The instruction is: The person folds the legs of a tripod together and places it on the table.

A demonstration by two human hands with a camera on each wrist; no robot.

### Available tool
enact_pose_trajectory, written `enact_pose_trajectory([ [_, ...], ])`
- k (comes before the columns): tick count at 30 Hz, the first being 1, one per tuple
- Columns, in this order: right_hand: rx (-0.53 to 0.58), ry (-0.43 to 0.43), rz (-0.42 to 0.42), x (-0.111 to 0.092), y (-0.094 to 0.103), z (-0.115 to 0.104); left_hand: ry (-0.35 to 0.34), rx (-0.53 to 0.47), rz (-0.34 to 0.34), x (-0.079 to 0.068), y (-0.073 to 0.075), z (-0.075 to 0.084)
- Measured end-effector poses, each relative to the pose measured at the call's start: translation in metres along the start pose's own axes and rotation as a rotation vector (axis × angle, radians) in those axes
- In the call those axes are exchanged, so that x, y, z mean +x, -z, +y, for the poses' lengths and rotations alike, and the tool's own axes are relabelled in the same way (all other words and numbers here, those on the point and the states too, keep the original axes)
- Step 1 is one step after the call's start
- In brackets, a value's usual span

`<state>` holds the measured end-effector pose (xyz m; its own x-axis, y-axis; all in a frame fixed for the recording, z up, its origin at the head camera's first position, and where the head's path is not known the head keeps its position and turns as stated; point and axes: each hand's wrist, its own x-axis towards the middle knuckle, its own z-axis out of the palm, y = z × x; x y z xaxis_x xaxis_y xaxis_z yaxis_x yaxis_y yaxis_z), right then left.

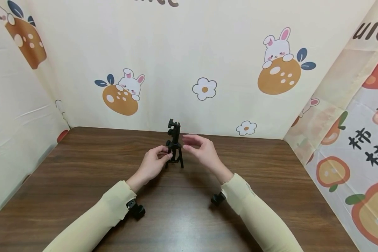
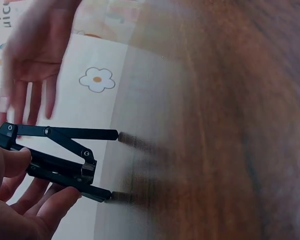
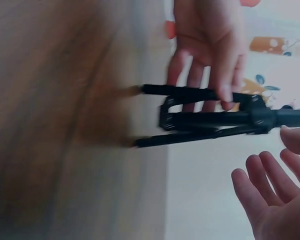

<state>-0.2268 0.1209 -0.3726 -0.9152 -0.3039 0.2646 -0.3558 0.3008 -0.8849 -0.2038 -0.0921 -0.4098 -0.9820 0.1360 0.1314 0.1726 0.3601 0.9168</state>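
A small black tripod (image 1: pixel 175 140) stands upright at the back of the wooden table, its legs partly spread. My left hand (image 1: pixel 152 162) holds it low from the left, thumb and fingers about one leg; in the right wrist view that hand (image 3: pixel 207 37) shows thumb and fingers on either side of the leg. To the right of the tripod's upper part is my right hand (image 1: pixel 204 151), fingers loosely bent and gripping nothing. The right wrist view shows its fingers (image 3: pixel 270 175) spread beside the centre tube; whether the thumb touches the tube I cannot tell.
The brown wooden table (image 1: pixel 182 217) ends at a printed cloth backdrop (image 1: pixel 176 52) just behind the tripod. More printed cloth (image 1: pixel 340 140) hangs along the right side and the left side. Each wrist carries a small black camera (image 1: pixel 136 209).
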Motion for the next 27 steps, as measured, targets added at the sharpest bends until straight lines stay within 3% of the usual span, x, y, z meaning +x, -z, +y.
enact_pose_trajectory([
  [7,-0.123,-0.090,-0.105,-0.006,-0.005,0.025,0.005,0.004,-0.016,0.000,0.001,0.000],
  [14,-0.228,-0.140,-0.180,-0.009,-0.014,0.034,0.000,0.007,-0.030,-0.001,0.003,0.000],
  [27,-0.291,-0.145,-0.221,-0.006,-0.028,0.039,-0.011,-0.015,-0.073,0.000,0.004,-0.001],
])
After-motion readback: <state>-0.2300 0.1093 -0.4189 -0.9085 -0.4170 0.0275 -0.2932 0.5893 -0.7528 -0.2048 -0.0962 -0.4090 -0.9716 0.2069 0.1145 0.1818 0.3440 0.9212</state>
